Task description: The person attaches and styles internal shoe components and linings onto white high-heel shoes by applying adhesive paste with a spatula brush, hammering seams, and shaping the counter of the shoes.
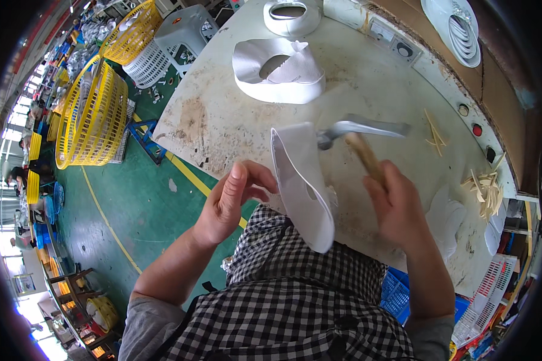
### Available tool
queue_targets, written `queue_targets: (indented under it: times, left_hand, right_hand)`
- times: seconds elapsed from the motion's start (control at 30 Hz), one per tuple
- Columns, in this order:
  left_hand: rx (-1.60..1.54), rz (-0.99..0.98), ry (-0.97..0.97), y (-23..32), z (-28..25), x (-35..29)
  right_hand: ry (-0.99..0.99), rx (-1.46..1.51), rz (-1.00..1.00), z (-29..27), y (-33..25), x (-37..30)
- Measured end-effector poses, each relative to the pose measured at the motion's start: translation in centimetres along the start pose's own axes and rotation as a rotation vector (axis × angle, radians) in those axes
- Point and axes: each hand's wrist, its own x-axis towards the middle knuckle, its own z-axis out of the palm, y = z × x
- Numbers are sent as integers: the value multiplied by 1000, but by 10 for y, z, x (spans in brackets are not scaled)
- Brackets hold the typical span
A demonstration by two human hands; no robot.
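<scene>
A white shoe upper [304, 186] stands tilted at the table's near edge, in front of my body, its folded opening facing left. What holds it up is hidden. My left hand [232, 198] is just left of it, thumb raised and fingers loosely bent, the fingertips at or very near its edge. My right hand [397, 204] grips the wooden handle of a hammer [365, 157]. Its metal head [367, 126], smeared by motion, is up beside the upper's right side, over the table.
Two more white uppers [280, 90] [291, 21] sit farther back on the stained table [193, 120]. Thin tan strips [488, 192] and flat white pieces [445, 219] lie at the right. A panel with a dial [403, 49] borders the table. Yellow baskets [96, 114] and a grey stool [186, 36] stand left.
</scene>
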Motion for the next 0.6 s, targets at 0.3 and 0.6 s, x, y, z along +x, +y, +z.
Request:
queue_targets:
  times: [0.3,0.6]
  left_hand:
    - [747,151,187,0,9,32]
    - [876,160,52,4,42,53]
  right_hand:
    - [469,-318,66,-7,58,0]
    - [471,-395,162,-11,74,22]
